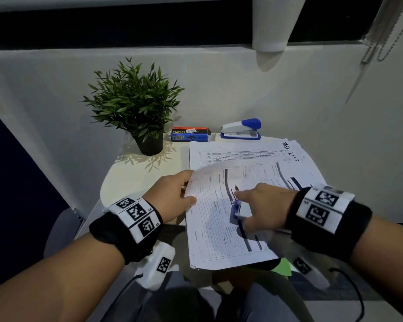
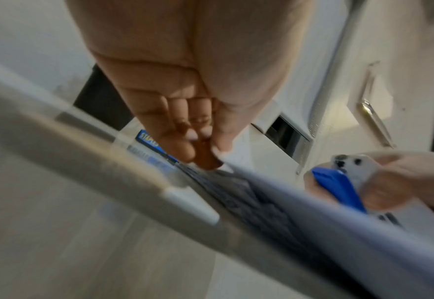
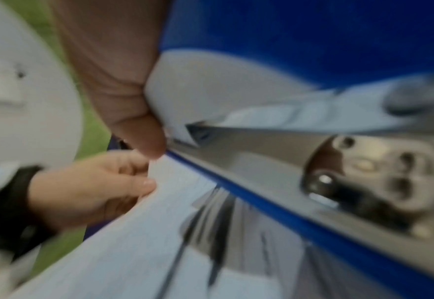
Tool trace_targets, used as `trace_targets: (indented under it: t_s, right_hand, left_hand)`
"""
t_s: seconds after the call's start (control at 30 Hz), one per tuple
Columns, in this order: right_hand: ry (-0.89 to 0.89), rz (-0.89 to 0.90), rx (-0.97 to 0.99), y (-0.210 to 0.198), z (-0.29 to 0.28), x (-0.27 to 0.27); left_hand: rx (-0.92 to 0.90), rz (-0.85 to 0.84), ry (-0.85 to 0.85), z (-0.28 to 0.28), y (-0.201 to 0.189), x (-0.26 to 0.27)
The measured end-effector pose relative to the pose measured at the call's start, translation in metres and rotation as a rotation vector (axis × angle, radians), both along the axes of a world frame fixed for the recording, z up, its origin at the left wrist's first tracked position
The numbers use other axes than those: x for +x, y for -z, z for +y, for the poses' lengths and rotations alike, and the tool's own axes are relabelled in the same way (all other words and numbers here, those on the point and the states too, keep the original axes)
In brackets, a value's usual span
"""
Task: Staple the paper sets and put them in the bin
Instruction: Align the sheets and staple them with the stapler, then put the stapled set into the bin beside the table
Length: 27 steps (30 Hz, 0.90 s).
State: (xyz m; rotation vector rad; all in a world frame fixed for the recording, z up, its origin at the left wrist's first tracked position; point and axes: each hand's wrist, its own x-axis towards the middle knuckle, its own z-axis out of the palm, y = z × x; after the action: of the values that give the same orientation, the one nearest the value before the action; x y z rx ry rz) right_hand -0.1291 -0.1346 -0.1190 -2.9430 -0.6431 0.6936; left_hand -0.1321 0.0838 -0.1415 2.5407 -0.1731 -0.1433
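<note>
Blue-and-white stapler [image 2: 343, 188] was clasped in right hand's [image 1: 263, 205] grip, above the top paper set [image 1: 219, 219] | left hand [image 1: 172, 196] pinched that set's edge | step: stapling | next: seat corner in throat, press.

White round-edged table [image 1: 135, 182] against the wall. Landmark: potted plant [image 1: 135, 105], black pot, at the table's back-left w/ leaf shadows on the top in front of it. Just right of the plant: staples box [image 1: 189, 134], blue/orange. Right of that, a blue-and-white stapler [image 1: 240, 129], at the back edge. In front of box & stapler: stack of printed paper sheets [image 1: 242, 156], fanned, overhanging the table's near edge.
</note>
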Motion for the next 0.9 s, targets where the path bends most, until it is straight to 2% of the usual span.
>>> trace_targets:
  t_s: [0.07, 0.13, 0.17, 0.23, 0.3, 0.4, 0.57, 0.77, 0.9]
  right_hand:
    - [0.122, -0.024, 0.182, -0.008, 0.000, 0.007]
    - [0.311, -0.105, 0.392, -0.018, 0.000, 0.015]
    - [0.403, -0.151, 0.451, -0.023, -0.002, 0.021]
    - [0.540, -0.185, 0.468, -0.030, -0.008, 0.035]
    - [0.609, -0.145, 0.408, -0.033, -0.013, 0.048]
    - [0.617, -0.129, 0.229, -0.024, -0.019, 0.067]
    - [0.626, -0.039, 0.086, -0.008, -0.020, 0.076]
    - [0.510, -0.103, -0.141, -0.013, -0.017, 0.077]
    - [0.451, -0.204, -0.239, -0.043, 0.007, 0.069]
  left_hand:
    - [-0.098, 0.020, -0.078, 0.001, 0.004, 0.001]
    - [-0.332, 0.024, -0.159, 0.004, 0.008, -0.001]
    - [-0.426, 0.015, -0.199, 0.007, 0.008, -0.002]
    - [-0.501, -0.047, -0.269, 0.017, 0.007, -0.005]
    - [-0.489, -0.111, -0.330, 0.033, 0.007, -0.008]
    - [-0.481, -0.114, -0.395, 0.061, 0.007, -0.014]
    - [-0.431, -0.171, -0.493, 0.092, 0.000, -0.028]
    - [-0.380, -0.301, -0.633, 0.141, -0.018, -0.050]
    - [-0.285, -0.379, -0.717, 0.184, -0.034, -0.078]
